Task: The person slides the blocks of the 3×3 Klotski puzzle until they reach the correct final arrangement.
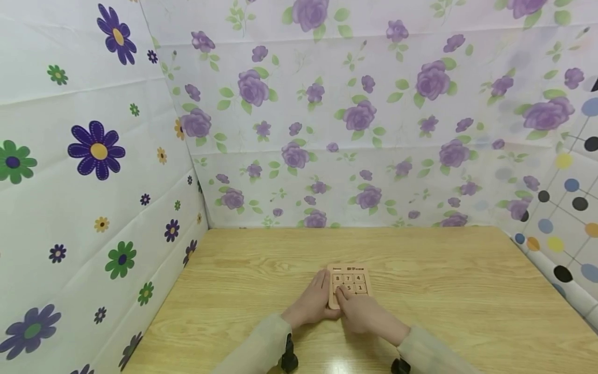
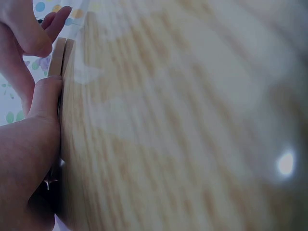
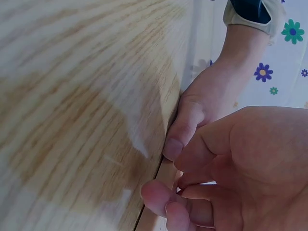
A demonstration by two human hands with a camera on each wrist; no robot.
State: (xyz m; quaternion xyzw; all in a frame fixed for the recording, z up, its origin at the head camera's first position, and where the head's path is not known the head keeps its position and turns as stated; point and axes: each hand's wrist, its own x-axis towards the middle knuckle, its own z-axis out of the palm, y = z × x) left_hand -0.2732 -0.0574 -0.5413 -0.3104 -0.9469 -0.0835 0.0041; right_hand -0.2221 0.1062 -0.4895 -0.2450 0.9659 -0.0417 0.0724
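Observation:
A light wooden sliding number puzzle [image 1: 350, 269] lies flat on the table, its square tiles printed with digits; 8, 7, 4 and 5, 1 can be read. My left hand [image 1: 312, 300] holds the board, fingers along its left side and thumb at the near edge. With its fingertips on the tiles at the left of the second row, my right hand [image 1: 364, 311] covers the lower part of the puzzle. In the left wrist view, the left thumb [image 2: 47, 96] touches the board's edge [image 2: 57, 57]. The right wrist view shows the right fingers [image 3: 156, 195] partly bent over the board.
The wood-grain table [image 1: 444, 280] extends around the puzzle. A purple-rose cloth [image 1: 327, 130] hangs behind it, a daisy-print cloth [image 1: 93, 208] on the left and a dotted cloth [image 1: 565, 208] on the right.

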